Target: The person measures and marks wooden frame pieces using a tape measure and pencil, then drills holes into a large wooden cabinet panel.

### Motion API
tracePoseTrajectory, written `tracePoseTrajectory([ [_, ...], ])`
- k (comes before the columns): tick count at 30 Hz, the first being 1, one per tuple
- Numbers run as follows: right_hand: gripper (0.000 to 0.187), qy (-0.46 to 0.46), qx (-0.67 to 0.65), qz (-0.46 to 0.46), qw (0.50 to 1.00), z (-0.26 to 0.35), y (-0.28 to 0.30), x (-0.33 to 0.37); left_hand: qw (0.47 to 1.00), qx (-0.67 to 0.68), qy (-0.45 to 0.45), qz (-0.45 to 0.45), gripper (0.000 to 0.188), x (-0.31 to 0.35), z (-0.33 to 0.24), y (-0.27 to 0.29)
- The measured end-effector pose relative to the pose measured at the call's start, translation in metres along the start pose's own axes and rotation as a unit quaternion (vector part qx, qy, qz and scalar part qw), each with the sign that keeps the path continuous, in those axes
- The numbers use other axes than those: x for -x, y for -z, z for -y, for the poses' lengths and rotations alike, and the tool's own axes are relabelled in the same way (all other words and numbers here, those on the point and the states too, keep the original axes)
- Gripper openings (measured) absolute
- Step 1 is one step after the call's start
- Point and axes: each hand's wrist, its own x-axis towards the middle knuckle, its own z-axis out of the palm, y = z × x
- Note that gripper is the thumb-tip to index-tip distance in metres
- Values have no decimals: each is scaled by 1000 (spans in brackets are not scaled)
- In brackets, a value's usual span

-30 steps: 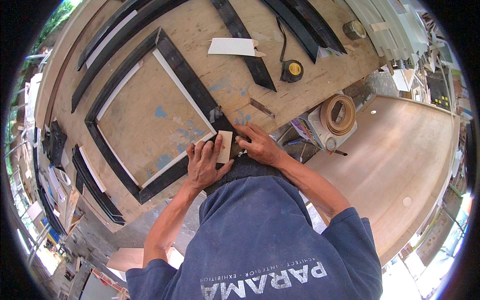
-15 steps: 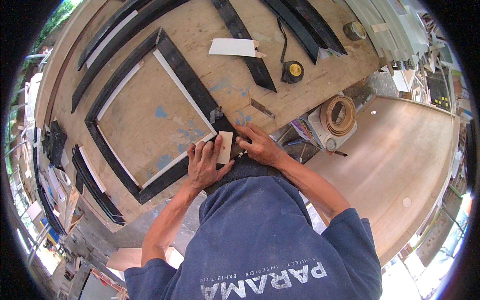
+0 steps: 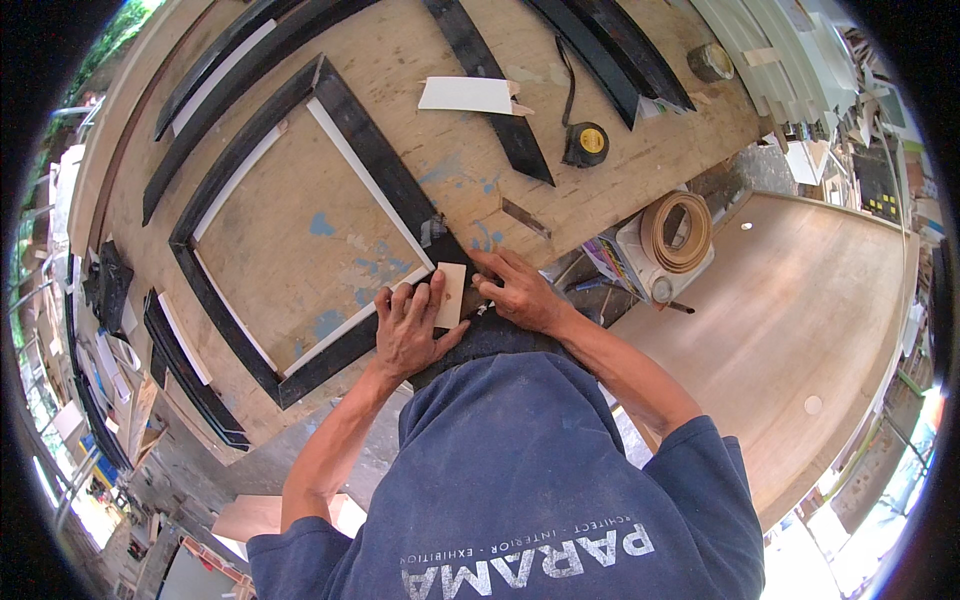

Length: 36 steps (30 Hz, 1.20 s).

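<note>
A black four-sided frame with white inner edging lies on the wooden worktable. Across its near right corner rests a small flat piece of pale wood. My left hand holds this piece down, with the index finger along its left side and the thumb at its near end. The other left fingers press on the frame beside it. At the corner's right side, my right hand is closed, its fingers curled in and the index finger reaching along the frame's edge. Whatever those fingers pinch is hidden.
Beyond the frame lie a black strip, a white offcut and a tape measure. A round tin stands at the far right. A coil of edging sits right of the table, beside a large wooden panel.
</note>
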Motion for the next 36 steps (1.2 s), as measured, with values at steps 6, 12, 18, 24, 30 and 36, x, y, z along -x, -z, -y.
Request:
tracePoseTrajectory([
  [6, 8, 2, 6, -6, 1000, 3, 3, -3, 1000, -19, -6, -2, 93, -5, -1, 5],
  [12, 9, 9, 37, -12, 999, 4, 1, -4, 1000, -4, -2, 15, 93, -4, -1, 5],
  [18, 6, 25, 78, -14, 997, 3, 0, -2, 1000, 5, -1, 26, 94, -6, -1, 7],
  [24, 8, 13, 64, -10, 998, 4, 3, -1, 999, 7, -6, 31, 94, -7, 0, 8],
  [30, 8, 2, 43, -3, 999, 4, 5, -2, 1000, -9, -14, 16, 92, -10, 2, 11],
  [36, 8, 11, 43, -5, 999, 3, 5, -4, 1000, 0, -11, 10, 93, -8, 2, 10],
])
